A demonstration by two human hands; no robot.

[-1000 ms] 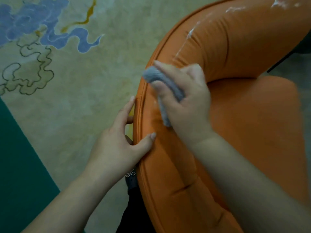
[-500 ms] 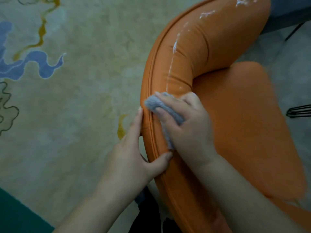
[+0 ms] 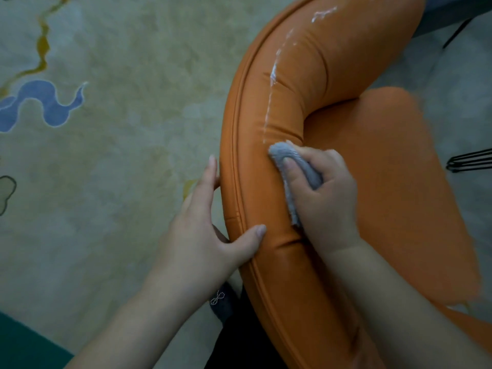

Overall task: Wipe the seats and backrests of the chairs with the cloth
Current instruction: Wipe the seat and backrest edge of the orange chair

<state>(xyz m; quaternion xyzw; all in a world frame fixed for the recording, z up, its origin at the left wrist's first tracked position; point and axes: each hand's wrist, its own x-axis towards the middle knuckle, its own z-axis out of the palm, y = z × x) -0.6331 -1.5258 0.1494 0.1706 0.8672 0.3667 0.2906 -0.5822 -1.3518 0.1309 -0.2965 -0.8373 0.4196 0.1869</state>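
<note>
An orange leather chair fills the right half of the head view, with a curved padded backrest (image 3: 298, 75) and a seat (image 3: 394, 161) below it. A white smear (image 3: 274, 73) runs along the top of the backrest. My right hand (image 3: 323, 198) grips a grey cloth (image 3: 286, 155) and presses it on the backrest just below the end of the smear. My left hand (image 3: 205, 235) holds the backrest's outer edge, fingers behind it and thumb on the padded top.
A pale patterned carpet (image 3: 119, 155) with blue and yellow swirls lies to the left. A dark green area (image 3: 18, 344) shows at the bottom left. Black wire legs (image 3: 471, 161) of other furniture stand at the right edge. Dark clothing (image 3: 231, 328) is below the chair.
My right hand has slid the cloth inward across the top of the backrest. The view has shifted, so more of the smeared backrest shows. My left hand keeps its hold on the outer edge.
</note>
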